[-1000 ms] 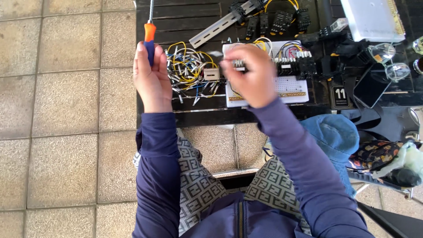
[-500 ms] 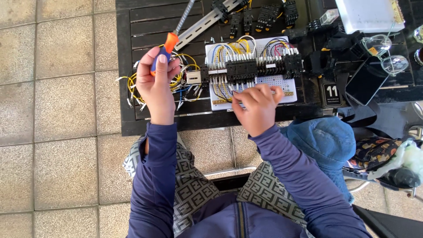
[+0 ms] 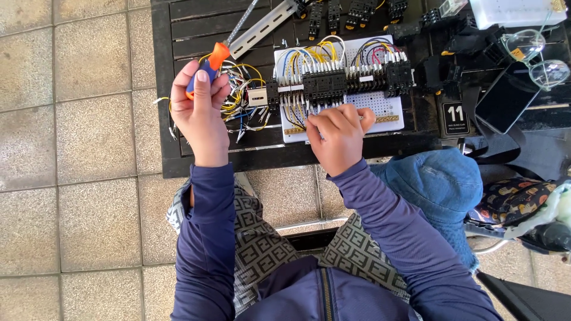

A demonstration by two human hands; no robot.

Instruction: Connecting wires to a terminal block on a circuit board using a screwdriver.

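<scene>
Nearest the camera, two dark blue sleeves reach forward over patterned trousers to a black slatted table (image 3: 178, 160) set on a tiled floor.

Right hand (image 3: 338, 135): fingers bunched and closed at the near edge of the white perforated board (image 3: 380, 107), fingertips pinched just below the row of black terminal blocks (image 3: 339, 80). Whatever they pinch is too small to make out; it may be a wire end. For sound work here, the fingertips should stay close to the terminal and steady, with neighbouring wires kept out of the way.

Left hand (image 3: 199, 110): closed in a full grip around the blue and orange handle of a screwdriver (image 3: 217, 56), raised above the table, shaft pointing away and to the right. It touches nothing else. A loose tangle of yellow wires (image 3: 241, 98) lies just beside it.

Further off: a grey metal rail (image 3: 262, 27) lies diagonally, with spare black components beyond. To the right sit a dark phone (image 3: 505, 98), clear safety glasses (image 3: 535, 53) and a blue hat (image 3: 434, 184).
</scene>
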